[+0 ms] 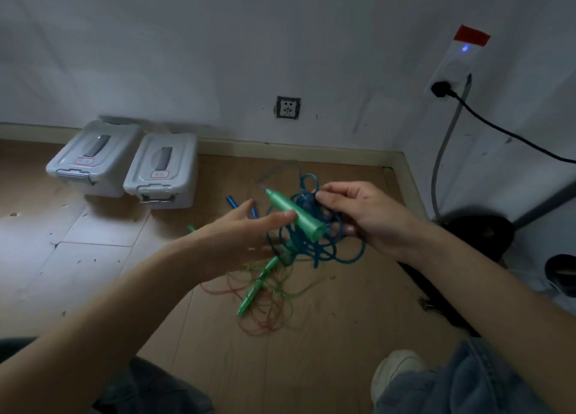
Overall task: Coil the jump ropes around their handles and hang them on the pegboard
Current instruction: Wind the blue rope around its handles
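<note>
Above the brown cardboard-covered floor (311,367), between the two raised hands, a tapered glossy green plastic jump-rope handle (294,212) slants with its narrow tip up and left and its open butt end down and right, a loose tangle of thin blue-teal cord (314,242) bunched behind and below it. The right hand (361,214) has its fingers curled into that tangle, gripping the loops; the left hand (246,230) is spread with straight fingers, its thumb touching the handle's side and holding nothing. The handle looks light, rigid and slick, best gripped round its thicker end, while the cord seems limp and springy, likely to snag on itself, so it should be drawn out strand by strand. On the floor beneath lie a second green handle (258,284) amid thin red and yellowish cord (265,314), and two small blue handles (232,201) farther back. Two grey lidded plastic storage boxes (162,170) stand against the white wall (218,55). No pegboard is in view.
</note>
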`<state>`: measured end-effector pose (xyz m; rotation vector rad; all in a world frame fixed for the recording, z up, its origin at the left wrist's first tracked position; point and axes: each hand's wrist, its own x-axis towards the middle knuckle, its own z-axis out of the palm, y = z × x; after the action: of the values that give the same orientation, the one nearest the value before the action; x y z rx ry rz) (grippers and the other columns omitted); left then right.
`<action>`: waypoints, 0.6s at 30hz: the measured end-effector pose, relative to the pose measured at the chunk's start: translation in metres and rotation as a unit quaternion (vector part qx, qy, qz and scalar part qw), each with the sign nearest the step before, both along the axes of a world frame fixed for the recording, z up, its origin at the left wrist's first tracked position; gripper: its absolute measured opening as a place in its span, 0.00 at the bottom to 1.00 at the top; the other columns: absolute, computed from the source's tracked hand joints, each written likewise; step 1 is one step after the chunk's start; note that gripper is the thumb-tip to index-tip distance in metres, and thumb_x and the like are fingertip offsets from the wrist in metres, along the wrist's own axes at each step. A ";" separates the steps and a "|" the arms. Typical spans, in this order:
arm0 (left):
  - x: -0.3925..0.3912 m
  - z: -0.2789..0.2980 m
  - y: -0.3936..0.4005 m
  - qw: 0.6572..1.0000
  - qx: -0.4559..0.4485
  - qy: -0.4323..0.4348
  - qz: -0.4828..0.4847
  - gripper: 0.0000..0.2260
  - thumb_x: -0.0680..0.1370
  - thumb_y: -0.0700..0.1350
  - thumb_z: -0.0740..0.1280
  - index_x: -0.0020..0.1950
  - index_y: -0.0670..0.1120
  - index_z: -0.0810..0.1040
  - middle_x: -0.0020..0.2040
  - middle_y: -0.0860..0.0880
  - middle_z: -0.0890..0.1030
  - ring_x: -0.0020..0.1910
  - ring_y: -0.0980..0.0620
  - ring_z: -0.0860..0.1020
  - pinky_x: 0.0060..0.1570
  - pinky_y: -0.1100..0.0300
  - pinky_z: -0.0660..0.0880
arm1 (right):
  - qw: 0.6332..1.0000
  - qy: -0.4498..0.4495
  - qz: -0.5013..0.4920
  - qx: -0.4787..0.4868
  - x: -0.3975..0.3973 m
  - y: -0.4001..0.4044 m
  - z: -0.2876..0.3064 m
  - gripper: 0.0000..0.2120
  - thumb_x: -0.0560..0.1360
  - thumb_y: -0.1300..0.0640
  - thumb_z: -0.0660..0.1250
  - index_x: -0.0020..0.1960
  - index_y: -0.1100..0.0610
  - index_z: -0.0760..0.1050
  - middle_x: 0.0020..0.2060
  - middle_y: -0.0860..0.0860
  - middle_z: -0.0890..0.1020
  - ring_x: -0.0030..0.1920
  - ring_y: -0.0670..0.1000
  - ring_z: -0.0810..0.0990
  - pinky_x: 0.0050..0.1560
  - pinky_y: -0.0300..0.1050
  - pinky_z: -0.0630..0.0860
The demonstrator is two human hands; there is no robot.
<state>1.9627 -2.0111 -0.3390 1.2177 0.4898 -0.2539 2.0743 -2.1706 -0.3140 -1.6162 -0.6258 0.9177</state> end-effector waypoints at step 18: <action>-0.009 0.018 0.036 0.964 0.251 -0.049 -0.067 0.09 0.64 0.51 0.71 0.42 0.50 0.82 0.37 0.49 0.79 0.37 0.52 0.75 0.43 0.58 0.71 | 0.979 0.134 -0.151 -0.018 0.031 -0.016 0.001 0.11 0.78 0.57 0.61 0.37 0.58 0.70 0.25 0.52 0.78 0.26 0.49 0.78 0.33 0.44 0.81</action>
<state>1.9539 -1.9748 -0.3207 1.7541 0.3964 -0.1876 2.1049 -2.1862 -0.3128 -1.5320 -0.1707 0.9005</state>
